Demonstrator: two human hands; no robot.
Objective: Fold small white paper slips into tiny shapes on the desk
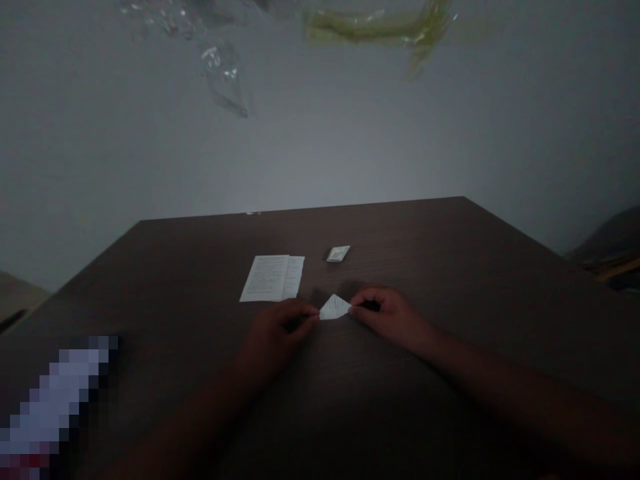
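Note:
A small folded piece of printed paper (335, 307), roughly triangular with its peak pointing away from me, is held between my two hands just above the table. My left hand (280, 329) pinches its left corner between thumb and fingers. At the opposite corner, my right hand (387, 312) grips it in the same kind of pinch. Beyond my left hand lie printed paper sheets (267, 277), one partly over another. A small folded paper (339, 253), shaped like a slanted diamond, rests on the table farther back.
The dark wooden table (425, 247) reaches back to a grey wall (350, 133). A blurred-out, pixelated flat object (60, 393) lies at the left front. Clear plastic (225, 80) and yellow tape-like strips (370, 30) show on the wall. Dark items (615, 247) stand beyond the right edge.

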